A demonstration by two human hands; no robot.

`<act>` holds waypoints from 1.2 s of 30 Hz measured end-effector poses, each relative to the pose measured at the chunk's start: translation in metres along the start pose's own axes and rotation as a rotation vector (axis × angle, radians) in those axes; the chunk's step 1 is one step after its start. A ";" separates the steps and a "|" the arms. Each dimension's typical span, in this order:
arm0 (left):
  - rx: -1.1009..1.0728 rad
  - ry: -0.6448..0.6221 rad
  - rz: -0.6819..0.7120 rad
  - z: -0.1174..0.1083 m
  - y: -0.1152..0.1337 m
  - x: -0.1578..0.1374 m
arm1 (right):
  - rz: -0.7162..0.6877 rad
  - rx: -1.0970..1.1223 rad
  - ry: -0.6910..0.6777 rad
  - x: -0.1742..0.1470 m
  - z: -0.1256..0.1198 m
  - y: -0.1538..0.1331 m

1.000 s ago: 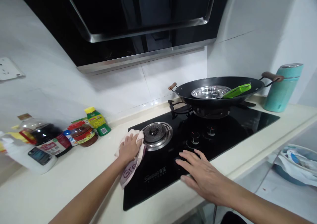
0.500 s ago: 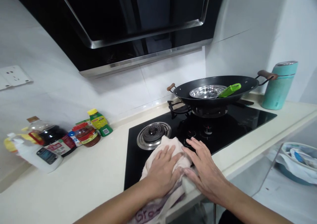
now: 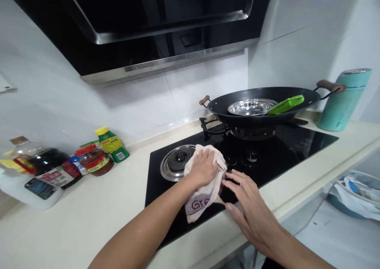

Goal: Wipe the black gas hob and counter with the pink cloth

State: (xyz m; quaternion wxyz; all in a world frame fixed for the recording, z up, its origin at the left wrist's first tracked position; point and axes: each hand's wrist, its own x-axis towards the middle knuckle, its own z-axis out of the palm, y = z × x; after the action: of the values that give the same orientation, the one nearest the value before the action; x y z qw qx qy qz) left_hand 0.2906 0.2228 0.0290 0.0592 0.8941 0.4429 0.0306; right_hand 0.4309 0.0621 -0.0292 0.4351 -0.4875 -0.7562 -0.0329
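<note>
A pale towel [image 3: 211, 185] with purple lettering lies bunched on the black glass cooktop [image 3: 160, 207], partly over the rim of the left burner [image 3: 179, 159]. My left hand [image 3: 204, 168] presses down on it from above, fingers bent into its folds. My right hand [image 3: 247, 205] is just right of the towel, over the cooktop's front edge, its fingers spread. Its fingertips are close to the towel's right edge; whether they touch is hard to see.
A black wok [image 3: 292, 96] holding a steel dish [image 3: 249, 107] and a green-handled utensil [image 3: 286, 105] sits on the right burner. A teal tumbler [image 3: 342, 102] stands beyond it. Jars and bottles [image 3: 96, 162] line the counter at left; a range hood [image 3: 166, 43] hangs above.
My left hand has pushed the towel forward, away from the front edge and onto the burner's rim. The right hand stays near the towel's right side. The view has shifted slightly right.
</note>
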 end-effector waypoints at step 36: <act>0.183 0.048 -0.477 -0.045 -0.200 0.122 | -0.148 -0.161 -0.062 0.016 0.001 0.005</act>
State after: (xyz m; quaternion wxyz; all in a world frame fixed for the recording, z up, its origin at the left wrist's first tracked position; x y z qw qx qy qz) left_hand 0.2021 0.4441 0.0468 -0.0268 0.7649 0.6436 -0.0031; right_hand 0.4320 0.0767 -0.0203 0.3673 -0.4646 -0.7981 -0.1105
